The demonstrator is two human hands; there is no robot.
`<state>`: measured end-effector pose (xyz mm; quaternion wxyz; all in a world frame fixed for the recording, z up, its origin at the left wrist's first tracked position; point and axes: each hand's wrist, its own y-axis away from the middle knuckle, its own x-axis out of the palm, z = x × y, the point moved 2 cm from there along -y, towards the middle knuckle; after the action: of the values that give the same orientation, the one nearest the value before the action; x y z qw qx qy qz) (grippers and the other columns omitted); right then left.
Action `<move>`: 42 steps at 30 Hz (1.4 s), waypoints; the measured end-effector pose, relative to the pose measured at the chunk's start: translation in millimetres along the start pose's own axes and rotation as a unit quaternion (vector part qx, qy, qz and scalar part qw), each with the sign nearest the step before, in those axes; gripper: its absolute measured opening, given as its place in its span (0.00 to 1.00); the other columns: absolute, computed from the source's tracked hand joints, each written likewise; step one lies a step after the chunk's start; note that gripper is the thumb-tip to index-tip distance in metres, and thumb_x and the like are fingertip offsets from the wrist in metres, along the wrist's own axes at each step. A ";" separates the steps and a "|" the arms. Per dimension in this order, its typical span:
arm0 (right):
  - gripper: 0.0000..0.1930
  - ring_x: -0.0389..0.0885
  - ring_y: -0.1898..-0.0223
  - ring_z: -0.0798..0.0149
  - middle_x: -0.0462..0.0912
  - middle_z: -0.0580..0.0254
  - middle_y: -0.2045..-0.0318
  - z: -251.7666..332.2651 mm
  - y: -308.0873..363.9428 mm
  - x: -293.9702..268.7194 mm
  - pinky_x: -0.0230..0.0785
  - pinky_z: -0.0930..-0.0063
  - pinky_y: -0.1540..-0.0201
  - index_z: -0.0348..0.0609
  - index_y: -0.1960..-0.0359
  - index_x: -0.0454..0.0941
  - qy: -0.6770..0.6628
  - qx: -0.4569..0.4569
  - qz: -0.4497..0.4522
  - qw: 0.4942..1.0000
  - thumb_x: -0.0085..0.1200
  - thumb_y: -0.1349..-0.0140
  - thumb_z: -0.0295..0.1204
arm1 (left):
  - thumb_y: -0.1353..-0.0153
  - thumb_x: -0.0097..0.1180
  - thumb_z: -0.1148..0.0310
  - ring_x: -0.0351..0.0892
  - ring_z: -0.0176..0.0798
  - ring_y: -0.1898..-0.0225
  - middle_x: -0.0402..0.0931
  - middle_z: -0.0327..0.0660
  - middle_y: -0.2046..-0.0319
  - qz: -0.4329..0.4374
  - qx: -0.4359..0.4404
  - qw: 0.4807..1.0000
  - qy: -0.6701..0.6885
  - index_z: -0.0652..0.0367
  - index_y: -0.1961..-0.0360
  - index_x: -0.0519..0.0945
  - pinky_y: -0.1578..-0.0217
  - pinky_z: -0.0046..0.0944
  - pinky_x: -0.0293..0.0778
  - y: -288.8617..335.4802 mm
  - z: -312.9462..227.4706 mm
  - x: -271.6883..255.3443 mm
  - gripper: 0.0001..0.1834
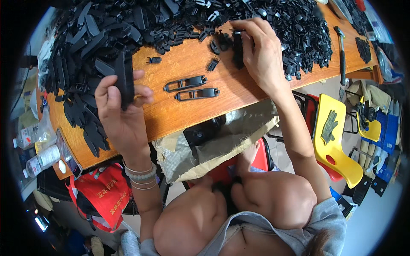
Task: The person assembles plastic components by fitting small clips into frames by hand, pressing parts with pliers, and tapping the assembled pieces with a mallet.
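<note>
My left hand grips a long, curved black plastic piece between thumb and fingers, raised over the left part of the table. My right hand is at the edge of a heap of small black plastic parts, its thumb and index finger pinched together. What sits at those fingertips is small and dark, and I cannot make it out. Between my hands lie two slim black plastic frames, side by side. A small black clip and another small part rest near them.
Long black plastic pieces are piled at the left of the wooden table. A hammer-like tool lies at the right. Below the front edge hangs an open woven sack. A yellow chair holding a glove stands at right.
</note>
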<state>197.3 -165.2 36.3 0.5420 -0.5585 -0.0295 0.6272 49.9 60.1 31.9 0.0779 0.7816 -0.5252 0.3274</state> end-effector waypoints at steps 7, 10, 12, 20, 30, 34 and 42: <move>0.08 0.72 0.62 0.54 0.75 0.58 0.70 4.4 -1.4 -4.6 0.65 0.61 0.60 0.41 0.72 0.78 0.073 0.005 0.103 0.992 0.60 0.57 0.24 | 0.40 0.48 0.78 0.77 0.35 0.73 0.73 0.55 0.53 -0.017 0.013 0.915 -0.403 0.72 0.53 0.74 0.64 0.31 0.74 13.4 11.5 26.3 0.14; 0.07 0.70 0.58 0.59 0.74 0.61 0.68 13.9 3.9 7.2 0.60 0.66 0.56 0.43 0.75 0.78 0.104 -0.013 0.131 0.986 0.56 0.58 0.27 | 0.40 0.46 0.79 0.76 0.34 0.72 0.73 0.51 0.54 -0.065 -0.029 0.944 -0.322 0.73 0.46 0.68 0.69 0.30 0.72 22.3 2.0 36.3 0.20; 0.06 0.70 0.58 0.60 0.74 0.61 0.68 24.3 -0.1 6.2 0.59 0.67 0.56 0.41 0.75 0.78 0.092 -0.014 0.157 0.983 0.54 0.56 0.27 | 0.28 0.37 0.67 0.72 0.30 0.73 0.76 0.47 0.58 -0.128 -0.103 0.962 -0.218 0.66 0.36 0.60 0.70 0.28 0.70 23.4 -1.2 30.2 0.23; 0.06 0.68 0.59 0.62 0.71 0.62 0.67 6.3 9.2 11.4 0.58 0.68 0.58 0.44 0.75 0.78 0.108 -0.049 0.121 0.986 0.56 0.52 0.31 | 0.29 0.43 0.66 0.77 0.34 0.73 0.76 0.50 0.58 -0.097 -0.100 0.978 -0.153 0.65 0.37 0.61 0.72 0.30 0.76 19.6 10.2 21.9 0.23; 0.04 0.68 0.61 0.59 0.71 0.59 0.67 12.6 4.9 23.1 0.59 0.65 0.60 0.41 0.77 0.74 0.132 -0.068 0.080 0.986 0.54 0.52 0.27 | 0.31 0.43 0.71 0.76 0.35 0.66 0.76 0.46 0.60 -0.109 -0.116 0.953 -0.259 0.68 0.38 0.63 0.61 0.32 0.74 29.0 3.0 30.1 0.22; 0.03 0.74 0.69 0.59 0.74 0.58 0.73 15.9 -3.8 -7.0 0.67 0.66 0.66 0.37 0.75 0.77 -0.041 0.013 -0.009 0.999 0.56 0.49 0.24 | 0.32 0.36 0.78 0.76 0.35 0.63 0.75 0.49 0.59 -0.058 -0.193 0.951 -0.235 0.74 0.39 0.63 0.55 0.32 0.73 32.5 9.0 45.9 0.21; 0.04 0.80 0.76 0.67 0.79 0.56 0.78 74.4 17.3 -10.7 0.71 0.72 0.74 0.34 0.68 0.78 -0.328 0.127 0.004 0.936 0.59 0.45 0.20 | 0.28 0.37 0.66 0.78 0.40 0.65 0.75 0.49 0.59 0.005 -0.229 0.973 -0.014 0.72 0.42 0.65 0.59 0.42 0.76 37.9 25.6 55.8 0.21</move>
<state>129.4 -137.6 60.2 0.5661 -0.2484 -0.1233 0.7763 40.9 -11.3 36.8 0.2455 0.7448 -0.5914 0.1880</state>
